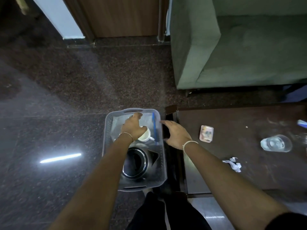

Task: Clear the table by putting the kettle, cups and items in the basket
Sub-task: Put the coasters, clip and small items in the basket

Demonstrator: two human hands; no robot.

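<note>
A grey plastic basket [108,130] stands on the floor beside the table. A black kettle [138,163] lies in its near half. In the far half a white cup [145,136] lies tilted, next to a blue stick-like item [154,127] and a clear plastic sheet. My left hand [132,126] reaches into the basket and rests over the cup, thumb against its side. My right hand [176,134] hovers with fingers spread over the basket's right rim and holds nothing. On the dark table [232,171] are a clear glass [275,143], a small pale tray [206,133] and crumpled paper [232,164].
A blue and white object [302,123] shows at the table's right edge. A green sofa [232,47] stands behind the table. Dark polished floor [49,113] stretches left of the basket. My dark trouser leg [166,213] is just below the basket.
</note>
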